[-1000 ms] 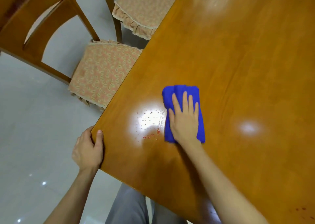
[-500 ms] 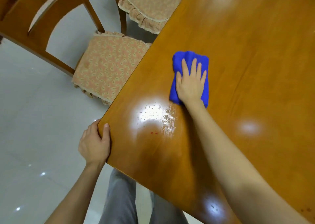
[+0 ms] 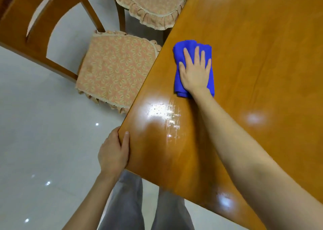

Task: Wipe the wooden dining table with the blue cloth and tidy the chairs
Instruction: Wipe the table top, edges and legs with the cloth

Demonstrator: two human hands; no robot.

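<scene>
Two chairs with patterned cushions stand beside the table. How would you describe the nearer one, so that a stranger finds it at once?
Start at the wooden table and follow its edge away from the corner that the left hand grips. The first cushioned seat there is the nearer chair; unlike the farther chair, it shows its curved wooden backrest.

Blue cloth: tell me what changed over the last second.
The right hand, flat on the blue cloth, pushed it away from the person along the table, past the shiny patch, where streaks now show and the red specks are gone. The left hand still grips the table corner; both chairs stand as before.
</scene>
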